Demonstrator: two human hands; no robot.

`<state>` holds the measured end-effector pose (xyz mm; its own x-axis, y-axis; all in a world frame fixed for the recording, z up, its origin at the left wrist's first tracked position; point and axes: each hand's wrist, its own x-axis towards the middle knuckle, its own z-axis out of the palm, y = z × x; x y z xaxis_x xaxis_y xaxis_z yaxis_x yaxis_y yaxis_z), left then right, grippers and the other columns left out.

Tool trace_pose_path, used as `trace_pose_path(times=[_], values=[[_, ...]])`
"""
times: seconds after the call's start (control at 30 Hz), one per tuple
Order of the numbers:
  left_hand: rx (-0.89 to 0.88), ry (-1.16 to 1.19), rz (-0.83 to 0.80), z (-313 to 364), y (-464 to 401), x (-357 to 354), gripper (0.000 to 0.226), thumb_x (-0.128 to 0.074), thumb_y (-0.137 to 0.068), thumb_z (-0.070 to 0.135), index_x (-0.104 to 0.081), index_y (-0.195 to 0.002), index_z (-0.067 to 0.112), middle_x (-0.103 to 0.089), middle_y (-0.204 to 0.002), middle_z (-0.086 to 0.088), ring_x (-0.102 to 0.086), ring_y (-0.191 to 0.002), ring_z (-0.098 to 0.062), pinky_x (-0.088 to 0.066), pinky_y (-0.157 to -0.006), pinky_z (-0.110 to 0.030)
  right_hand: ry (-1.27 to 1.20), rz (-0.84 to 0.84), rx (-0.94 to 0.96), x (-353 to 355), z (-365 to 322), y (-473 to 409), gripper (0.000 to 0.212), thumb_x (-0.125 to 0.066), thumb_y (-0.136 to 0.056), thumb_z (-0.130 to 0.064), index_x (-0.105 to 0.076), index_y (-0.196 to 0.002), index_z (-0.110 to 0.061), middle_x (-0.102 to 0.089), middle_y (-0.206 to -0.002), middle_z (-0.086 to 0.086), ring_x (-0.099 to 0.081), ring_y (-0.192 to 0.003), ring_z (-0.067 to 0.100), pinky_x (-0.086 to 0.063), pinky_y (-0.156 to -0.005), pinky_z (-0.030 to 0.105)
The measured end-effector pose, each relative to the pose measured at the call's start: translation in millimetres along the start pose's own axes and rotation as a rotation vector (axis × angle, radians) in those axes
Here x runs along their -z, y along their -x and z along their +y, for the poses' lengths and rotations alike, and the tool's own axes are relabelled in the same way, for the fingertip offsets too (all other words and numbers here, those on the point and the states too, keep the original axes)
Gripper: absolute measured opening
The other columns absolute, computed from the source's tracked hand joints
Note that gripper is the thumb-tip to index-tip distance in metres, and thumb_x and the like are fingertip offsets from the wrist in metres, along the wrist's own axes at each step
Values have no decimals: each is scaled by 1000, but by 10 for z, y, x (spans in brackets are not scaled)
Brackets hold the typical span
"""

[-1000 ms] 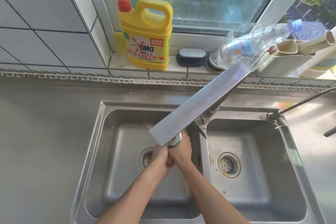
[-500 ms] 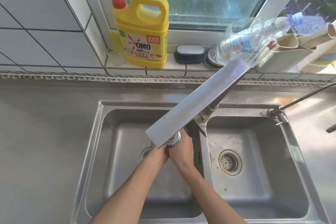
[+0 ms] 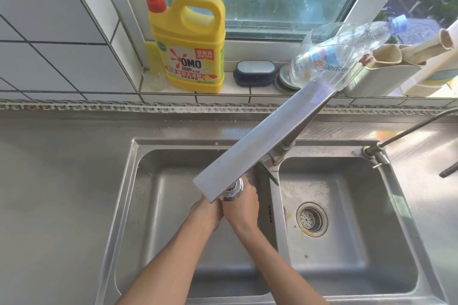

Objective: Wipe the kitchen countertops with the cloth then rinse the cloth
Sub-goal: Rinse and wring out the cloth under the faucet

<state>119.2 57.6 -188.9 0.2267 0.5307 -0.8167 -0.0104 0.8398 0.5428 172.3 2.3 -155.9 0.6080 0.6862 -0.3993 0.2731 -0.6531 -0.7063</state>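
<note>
Down in the left basin of the double sink (image 3: pixel 128 181), the left hand (image 3: pixel 207 210) and right hand (image 3: pixel 244 208) press together just beneath the flat faucet spout (image 3: pixel 260 146). Their fingers are hidden under the spout, so whether they are spread or clamped cannot be told, and the cloth itself cannot be seen. Grey worktop (image 3: pixel 54 181) lies to the left of the sink. On the windowsill stand a yellow detergent jug (image 3: pixel 190 52), a dark brush (image 3: pixel 255 73) and a clear plastic bottle (image 3: pixel 334 57) lying tilted.
</note>
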Motion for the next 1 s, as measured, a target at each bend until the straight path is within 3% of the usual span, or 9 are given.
trace_pose_path(times=[0.13, 0.27, 0.37, 0.47, 0.53, 0.67, 0.73, 0.87, 1.0], values=[[23, 16, 37, -197, 129, -162, 21, -74, -90, 16, -64, -72, 18, -70, -69, 0, -64, -64, -14, -56, -56, -25, -46, 62, -132, 129, 29, -292, 27, -52, -104, -33, -59, -95, -9, -72, -100, 14, -65, -98, 40, -54, -86, 46], [-104, -78, -75, -167, 36, -39, 15, -69, -93, 11, -59, -82, 14, -61, -71, -2, -53, -67, -14, -46, -50, -19, -74, 118, -106, 2, 103, -85, 24, -50, -104, -32, -52, -85, -17, -70, -92, 10, -61, -84, 37, -46, -71, 39], [-119, -152, -210, -91, 57, 15, 15, -61, -97, 21, -53, -86, 15, -50, -81, -5, -45, -74, -16, -43, -64, -25, -89, 141, -81, -27, 139, 25, 25, -55, -100, -28, -49, -79, -16, -65, -79, 3, -58, -76, 34, -43, -64, 38], [-124, -294, -168, -159, 166, -132, 39, -65, -81, 45, -71, -105, 14, -69, -96, -7, -63, -88, -20, -51, -80, -37, -132, 168, -157, 139, 119, -201, 32, -49, -103, -29, -50, -75, -13, -62, -80, 5, -58, -79, 33, -49, -73, 42], [-143, -357, -132, -168, 197, -146, 33, -65, -90, 47, -71, -104, 18, -71, -101, -7, -65, -93, -21, -54, -80, -37, -145, 158, -185, 166, 127, -232, 33, -45, -105, -32, -53, -79, -14, -64, -86, 8, -58, -82, 31, -48, -76, 40], [-240, -274, -182, -38, 144, 19, 19, -62, -77, 38, -56, -76, 19, -60, -68, 3, -56, -53, -5, -42, -44, -17, -150, 79, -109, -65, 162, 33, 25, -50, -102, -33, -55, -81, -18, -70, -82, 2, -66, -78, 29, -56, -70, 42], [-285, -271, -135, -21, 115, 61, 17, -64, -82, 25, -53, -69, 22, -57, -59, 6, -52, -45, -4, -37, -37, -15, -73, 24, -57, -93, 210, 38, 19, -52, -100, -31, -59, -91, -16, -72, -87, 2, -67, -82, 30, -54, -70, 40], [-255, -486, -31, -80, 71, 291, 19, -56, -101, 24, -71, -92, 17, -77, -89, 3, -71, -84, -12, -55, -69, -27, -180, -51, -26, 73, 278, -194, 28, -54, -105, -24, -65, -98, 1, -72, -95, 17, -66, -88, 26, -52, -78, 44], [-179, -632, 71, -153, -23, 710, 25, -64, -98, 33, -58, -89, 11, -70, -91, -9, -68, -84, -26, -62, -81, -49, -251, -207, 107, 169, 352, -249, 35, -50, -109, -14, -64, -98, 16, -67, -103, 36, -53, -85, 16, -49, -78, 42]])
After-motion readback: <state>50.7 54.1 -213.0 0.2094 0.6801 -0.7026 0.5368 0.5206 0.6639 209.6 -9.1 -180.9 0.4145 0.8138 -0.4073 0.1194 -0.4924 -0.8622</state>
